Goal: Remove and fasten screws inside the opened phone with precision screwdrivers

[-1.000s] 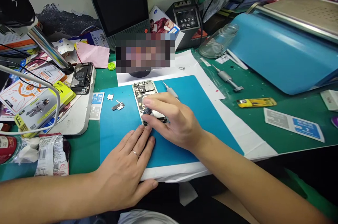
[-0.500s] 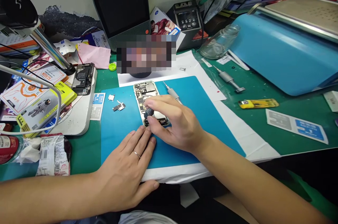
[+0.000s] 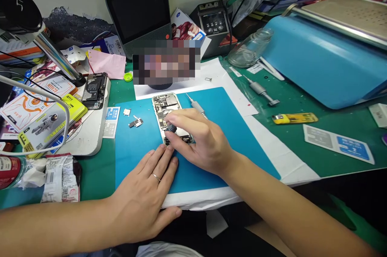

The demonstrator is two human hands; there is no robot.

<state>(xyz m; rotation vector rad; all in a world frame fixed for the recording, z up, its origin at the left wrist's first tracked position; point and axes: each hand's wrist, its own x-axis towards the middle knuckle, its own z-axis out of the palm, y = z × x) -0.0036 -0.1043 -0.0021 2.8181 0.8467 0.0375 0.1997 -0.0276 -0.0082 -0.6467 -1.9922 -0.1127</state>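
An opened smartphone [image 3: 165, 103], its inner boards showing, lies on the blue mat [image 3: 223, 156]. My right hand [image 3: 204, 138] is over its lower half and pinches a small screwdriver [image 3: 172, 128] by its dark knob; the tip is hidden. My left hand [image 3: 148, 190] lies flat on the mat, palm down, fingertips at the phone's lower left edge. Small loose phone parts [image 3: 136, 122] and a metal piece [image 3: 127, 111] rest left of the phone. Behind my right hand, partly covered, is a grey screwdriver [image 3: 196, 105].
Another grey screwdriver [image 3: 260, 89], a yellow cutter [image 3: 294, 118] and a glass jar [image 3: 250, 49] are on the right. At left, a second opened phone [image 3: 95, 91] rests on a white stand [image 3: 96, 140] beside a yellow battery box [image 3: 51, 124]. A dark screen [image 3: 139, 11] stands behind.
My right thumb and fingertips have shifted slightly around the screwdriver's knob. The left hand and the phone stay in place; the view has moved a little.
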